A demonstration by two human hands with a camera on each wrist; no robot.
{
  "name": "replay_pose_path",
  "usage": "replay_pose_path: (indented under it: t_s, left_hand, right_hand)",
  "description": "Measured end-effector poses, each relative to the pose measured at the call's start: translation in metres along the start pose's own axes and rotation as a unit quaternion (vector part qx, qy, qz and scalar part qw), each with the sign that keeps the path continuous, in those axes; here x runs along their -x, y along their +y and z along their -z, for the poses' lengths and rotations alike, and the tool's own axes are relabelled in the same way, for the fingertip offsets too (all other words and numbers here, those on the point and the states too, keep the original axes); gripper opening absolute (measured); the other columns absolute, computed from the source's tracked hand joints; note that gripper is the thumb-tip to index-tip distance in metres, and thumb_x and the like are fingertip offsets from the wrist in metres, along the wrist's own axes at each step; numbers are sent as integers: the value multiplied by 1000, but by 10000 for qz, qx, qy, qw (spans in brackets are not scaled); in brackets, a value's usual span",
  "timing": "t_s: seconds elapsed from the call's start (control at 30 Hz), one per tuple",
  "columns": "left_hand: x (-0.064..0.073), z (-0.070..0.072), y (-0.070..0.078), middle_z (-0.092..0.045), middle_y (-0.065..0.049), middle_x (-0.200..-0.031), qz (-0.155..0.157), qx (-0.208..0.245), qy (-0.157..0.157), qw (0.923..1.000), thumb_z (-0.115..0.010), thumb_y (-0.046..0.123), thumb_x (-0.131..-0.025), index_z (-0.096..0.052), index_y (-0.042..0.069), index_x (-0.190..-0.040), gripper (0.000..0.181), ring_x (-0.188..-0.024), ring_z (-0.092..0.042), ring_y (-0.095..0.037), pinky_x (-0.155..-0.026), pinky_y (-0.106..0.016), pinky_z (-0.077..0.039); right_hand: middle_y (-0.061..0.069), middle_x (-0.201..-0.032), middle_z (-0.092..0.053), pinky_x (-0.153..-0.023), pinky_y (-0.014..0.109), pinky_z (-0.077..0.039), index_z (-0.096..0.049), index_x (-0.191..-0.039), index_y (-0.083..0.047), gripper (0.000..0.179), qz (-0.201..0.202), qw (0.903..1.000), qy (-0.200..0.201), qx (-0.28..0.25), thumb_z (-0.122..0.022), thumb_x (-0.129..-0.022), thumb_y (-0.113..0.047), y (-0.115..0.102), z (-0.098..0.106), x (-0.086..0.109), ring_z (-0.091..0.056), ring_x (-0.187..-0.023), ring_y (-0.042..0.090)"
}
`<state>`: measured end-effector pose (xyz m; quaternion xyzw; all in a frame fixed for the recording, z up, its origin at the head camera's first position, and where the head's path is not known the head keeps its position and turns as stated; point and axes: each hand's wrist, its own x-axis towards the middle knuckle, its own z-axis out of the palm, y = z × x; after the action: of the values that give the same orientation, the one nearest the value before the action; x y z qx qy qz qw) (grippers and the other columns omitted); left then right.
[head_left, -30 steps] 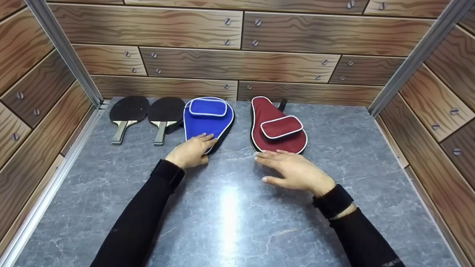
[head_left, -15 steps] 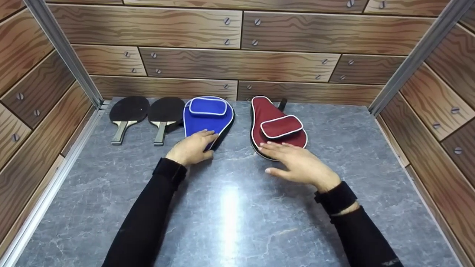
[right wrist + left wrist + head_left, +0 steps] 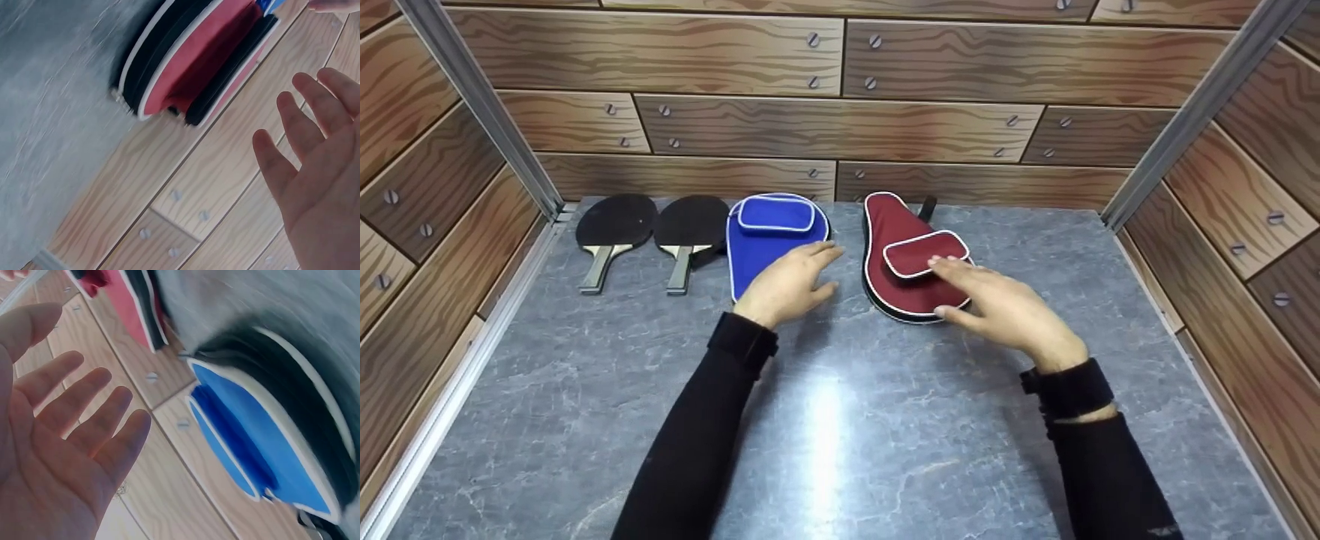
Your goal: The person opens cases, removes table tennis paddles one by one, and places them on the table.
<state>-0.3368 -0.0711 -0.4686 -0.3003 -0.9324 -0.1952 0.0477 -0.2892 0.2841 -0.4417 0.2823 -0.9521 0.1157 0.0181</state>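
Observation:
A blue paddle cover (image 3: 769, 225) with a zip pocket lies at the back of the grey table (image 3: 825, 420). A dark red cover (image 3: 885, 225) lies to its right. My left hand (image 3: 799, 281) hovers over the blue cover's near right edge with its fingers straight and pointing right. In the left wrist view its bare palm (image 3: 62, 439) is apart from the blue cover (image 3: 247, 439). My right hand (image 3: 986, 300) is spread above the red cover's pocket (image 3: 919, 251). In the right wrist view this hand (image 3: 320, 163) holds nothing and sits off the red cover (image 3: 197, 62).
Two dark table-tennis paddles (image 3: 615, 225) (image 3: 690, 225) lie side by side at the back left, handles toward me. Wood-pattern walls close in the table on three sides, with metal rails at the corners.
Both hands have lifted and moved away from me. The left slid right off the blue cover's narrow end. The right went from the table in front of the red cover to above its pocket.

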Motion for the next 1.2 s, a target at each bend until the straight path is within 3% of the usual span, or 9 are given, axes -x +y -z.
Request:
replay_pose_path:
  t_s: [0.4, 0.67, 0.9, 1.2]
  left_hand:
    - [-36, -20, 42, -52, -9, -163, -343, 185, 333, 9987, -68, 32, -102, -53, 15, -156, 58, -152, -49, -24, -130, -39, -37]
    - [-57, -45, 66, -45, -8, -168, -445, -27, 215, 9988, -65, 32, -102, -52, 19, -157, 58, -159, -39, -28, -134, -37, -30]
    - [-62, -64, 72, -44, -6, -169, -497, -668, 67, 9965, -65, 35, -102, -49, 20, -160, 62, -160, -38, -31, -132, -44, -34]
    - [-57, -71, 64, -51, -3, -164, -319, -423, 49, 9986, -67, 29, -100, -48, 23, -160, 64, -155, -47, -23, -127, -42, -41]
  right_hand:
    - [5, -172, -38, -126, 61, -36, -35, -166, -30, 74, -711, 9974, -23, -116, -58, -103, -59, 28, 10, 12, -39, -159, 32]
    - [6, -171, -40, -123, 67, -38, -34, -167, -31, 73, -972, 9950, -49, -206, -59, -103, -58, 44, 8, 14, -42, -156, 38]
    - [12, -171, -40, -128, 61, -32, -34, -167, -17, 69, -956, 9941, -56, -513, -61, -106, -39, 63, 3, 16, -41, -155, 41]
    - [21, -163, -48, -128, 59, -33, -43, -160, -3, 58, -1019, 9931, 144, -568, -58, -107, -20, 80, -12, 11, -47, -150, 44]
